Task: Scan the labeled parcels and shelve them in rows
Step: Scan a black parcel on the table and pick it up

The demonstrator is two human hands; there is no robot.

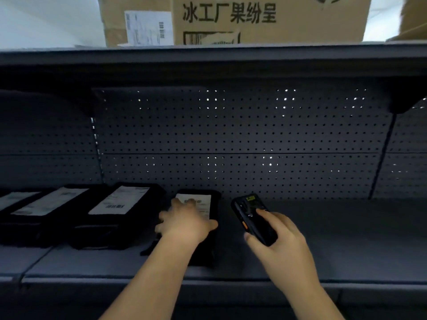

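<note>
A black parcel with a white barcode label (203,200) lies flat on the grey shelf (346,239). My left hand (184,224) rests on top of it, fingers spread over the label. Just to the right, my right hand (275,241) grips a black handheld scanner (250,214), its head pointing toward the shelf's back. Left of the touched parcel, two more black labeled parcels (120,211) (50,209) lie side by side in a row, with a third label (13,199) showing at the frame's left edge.
A perforated grey back panel (242,139) closes the bay. The shelf above (208,56) carries large cardboard boxes (265,19), one with a shipping label. A dark upright bracket (383,153) stands at the right.
</note>
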